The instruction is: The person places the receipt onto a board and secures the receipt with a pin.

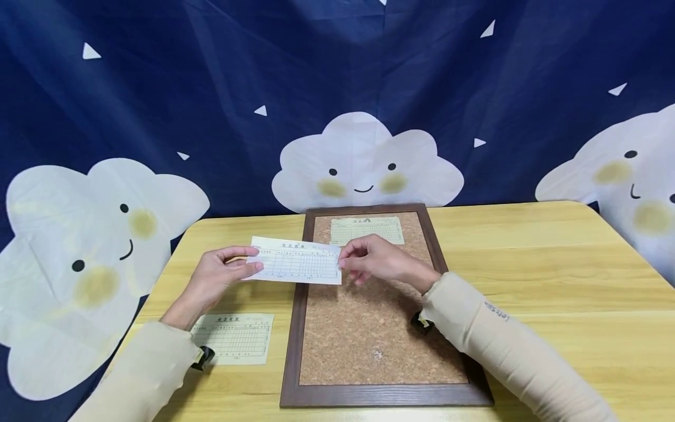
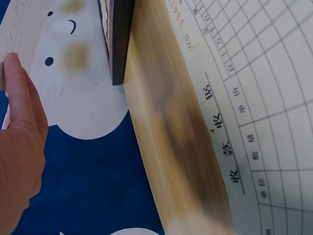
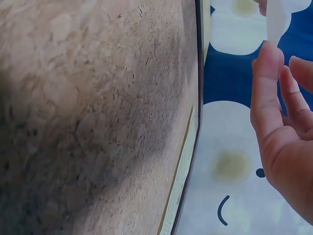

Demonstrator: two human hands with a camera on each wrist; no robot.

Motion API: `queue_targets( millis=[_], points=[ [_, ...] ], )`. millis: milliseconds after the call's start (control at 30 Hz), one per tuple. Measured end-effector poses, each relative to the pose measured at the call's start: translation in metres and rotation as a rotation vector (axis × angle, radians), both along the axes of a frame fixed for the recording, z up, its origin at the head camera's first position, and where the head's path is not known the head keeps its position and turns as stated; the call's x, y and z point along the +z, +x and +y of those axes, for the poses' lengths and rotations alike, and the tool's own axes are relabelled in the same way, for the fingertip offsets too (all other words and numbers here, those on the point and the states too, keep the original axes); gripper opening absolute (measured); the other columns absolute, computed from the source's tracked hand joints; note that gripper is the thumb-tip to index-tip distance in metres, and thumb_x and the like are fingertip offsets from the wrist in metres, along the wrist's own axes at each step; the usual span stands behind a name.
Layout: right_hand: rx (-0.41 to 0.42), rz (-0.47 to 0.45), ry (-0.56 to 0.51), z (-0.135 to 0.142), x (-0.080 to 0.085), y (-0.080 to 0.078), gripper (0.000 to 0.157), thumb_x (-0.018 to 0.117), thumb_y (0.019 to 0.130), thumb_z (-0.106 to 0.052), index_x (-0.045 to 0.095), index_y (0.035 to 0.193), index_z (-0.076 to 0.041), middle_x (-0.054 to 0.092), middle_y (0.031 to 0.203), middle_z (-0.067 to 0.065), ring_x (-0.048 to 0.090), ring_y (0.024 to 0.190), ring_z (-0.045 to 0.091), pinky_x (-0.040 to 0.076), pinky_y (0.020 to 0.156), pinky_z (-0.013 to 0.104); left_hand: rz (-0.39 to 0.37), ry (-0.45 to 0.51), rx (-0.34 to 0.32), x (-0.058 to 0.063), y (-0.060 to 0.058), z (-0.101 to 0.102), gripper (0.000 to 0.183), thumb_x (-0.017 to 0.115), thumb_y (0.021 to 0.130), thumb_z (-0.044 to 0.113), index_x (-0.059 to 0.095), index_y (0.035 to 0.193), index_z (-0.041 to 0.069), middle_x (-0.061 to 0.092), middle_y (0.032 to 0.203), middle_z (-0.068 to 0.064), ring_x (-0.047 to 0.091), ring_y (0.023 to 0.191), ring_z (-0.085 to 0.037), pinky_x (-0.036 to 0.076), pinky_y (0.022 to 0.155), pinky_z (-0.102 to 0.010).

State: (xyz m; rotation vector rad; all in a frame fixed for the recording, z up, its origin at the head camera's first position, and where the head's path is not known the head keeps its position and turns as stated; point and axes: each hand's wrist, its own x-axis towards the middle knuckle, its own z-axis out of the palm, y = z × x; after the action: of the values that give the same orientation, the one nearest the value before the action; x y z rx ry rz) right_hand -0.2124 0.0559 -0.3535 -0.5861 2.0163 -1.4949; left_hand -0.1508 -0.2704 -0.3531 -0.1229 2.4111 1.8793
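Head view: one printed slip [image 1: 292, 262], aloft over the left side of the corkboard [image 1: 369, 337], left end pinched by the left hand [image 1: 217, 274], right edge by the right hand [image 1: 377, 258]; best held taut, level and lightly, against creasing.

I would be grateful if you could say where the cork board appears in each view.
Head: the cork board lies centre to bottom.
Left wrist: its dark frame shows edge-on at the top, left of centre.
Right wrist: its cork fills the left and middle.
Shared landmark: the blue curtain with white clouds.
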Motion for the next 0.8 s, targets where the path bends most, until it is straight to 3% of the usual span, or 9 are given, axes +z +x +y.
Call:
queue_targets(
  millis=[133,433,600,800],
  points=[
    [-0.008,0.0,-0.014,0.0,-0.001,0.0,0.011,0.065,0.095,-0.003,0.068,0.102,0.005,0.063,0.089,0.02,0.063,0.077,0.029,0.059,0.07,0.039,0.003,-0.024,-0.007,0.0,0.0,0.002,0.046,0.08,0.085,0.009,0.062,0.122,-0.011,0.075,0.093,-0.001,0.07,0.087,-0.007,0.054,0.077,-0.02],
    [-0.056,0.036,-0.02,0.005,0.001,-0.002,0.01,0.064,0.095,0.0,0.069,0.102,0.007,0.064,0.085,0.018,0.062,0.071,0.019,0.059,0.072,0.042,0.019,-0.079,-0.048,0.0,0.001,0.006,0.047,0.079,0.088,0.015,0.062,0.124,-0.01,0.074,0.105,-0.008,0.069,0.092,-0.007,0.053,0.08,-0.02],
    [-0.067,0.044,-0.025,0.009,0.001,-0.003,0.011,0.064,0.095,0.001,0.068,0.102,0.007,0.064,0.086,0.021,0.063,0.074,0.025,0.059,0.071,0.039,0.026,-0.061,-0.068,-0.001,-0.001,0.008,0.045,0.077,0.089,0.014,0.062,0.123,-0.01,0.074,0.102,-0.005,0.068,0.091,-0.006,0.054,0.078,-0.022],
    [-0.087,0.054,-0.026,0.013,-0.001,-0.004,0.011,0.063,0.095,0.001,0.068,0.102,0.007,0.064,0.081,0.014,0.062,0.069,0.019,0.059,0.071,0.04,0.026,-0.035,-0.107,-0.003,-0.002,0.01,0.044,0.076,0.089,0.011,0.061,0.124,-0.011,0.074,0.101,-0.005,0.068,0.088,-0.007,0.056,0.074,-0.025]
  ],
)
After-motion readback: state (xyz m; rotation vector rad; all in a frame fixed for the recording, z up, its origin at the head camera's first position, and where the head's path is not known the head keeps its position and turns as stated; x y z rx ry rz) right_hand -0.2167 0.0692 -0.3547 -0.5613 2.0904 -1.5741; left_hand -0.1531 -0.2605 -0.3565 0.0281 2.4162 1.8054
